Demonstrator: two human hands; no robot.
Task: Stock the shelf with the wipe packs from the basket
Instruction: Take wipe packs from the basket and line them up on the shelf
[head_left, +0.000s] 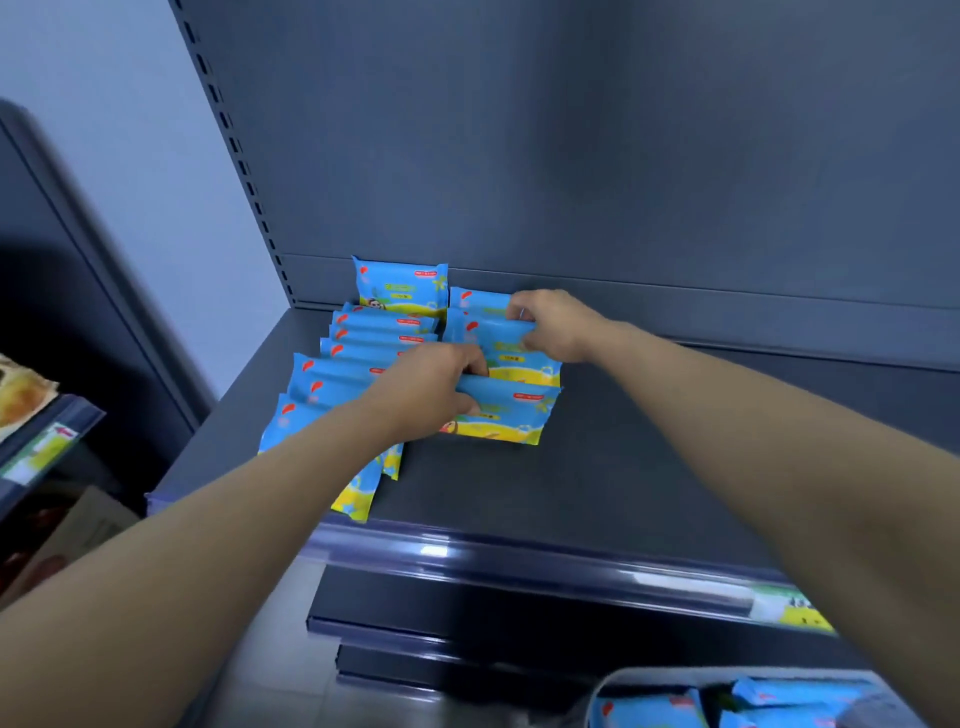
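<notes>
Blue and yellow wipe packs stand in two rows on the dark grey shelf. The left row holds several packs leaning back toward the rear panel. The right row is shorter. My left hand grips the top edge of the front pack of the right row. My right hand pinches the top of the pack behind it. At the bottom right, the grey basket holds more wipe packs.
A clear price rail runs along the shelf's front edge, with a label at its right end. Lower shelves step out beneath. A neighbouring shelf unit with other goods stands at the left. The shelf's right half is bare.
</notes>
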